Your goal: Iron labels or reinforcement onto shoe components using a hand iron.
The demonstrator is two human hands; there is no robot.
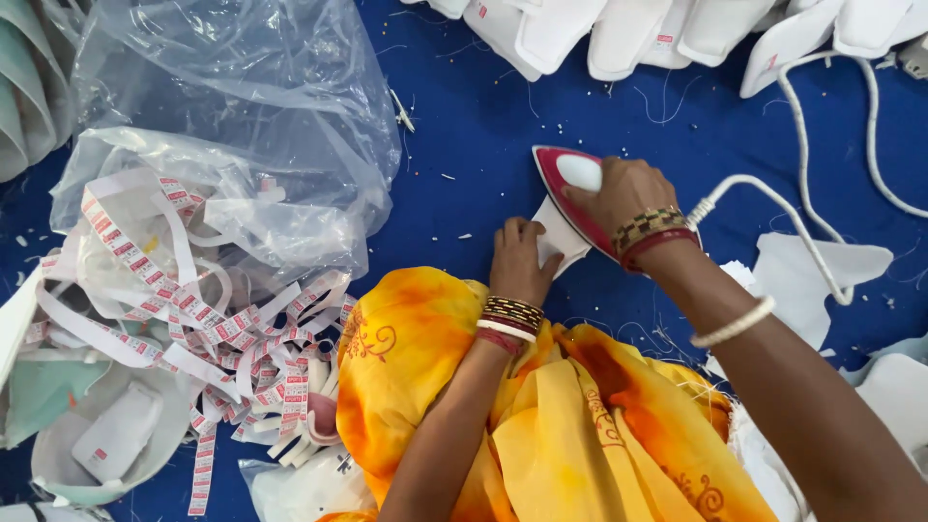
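At the left edge of the blue worktop (464, 126) lies a crumpled clear plastic bag (242, 106), its mouth spilling a tangle of white label strips (184, 300) printed in red. Below them, toward the near-left corner, a pale shallow tray (58, 464) holds a white fabric piece with a small red tag (116, 435).

Near the middle of the worktop, the left hand (520, 259) rests fingers-down on a white fabric piece (559, 237), pressing it flat against the blue cloth — fingers close together, not pinching. An orange and yellow garment (541, 406) drapes over the near edge below that wrist.

Just to the right, the right hand (623, 198) is closed around the handle of a red and white iron (572, 188), whose sole sits on the same white piece, touching it just beside the left fingertips. The iron's white cord (802, 232) loops off toward the far-right corner.

Along the far edge runs a row of stacked white pieces (667, 34) — more white cut pieces (822, 266) lie by the right edge.
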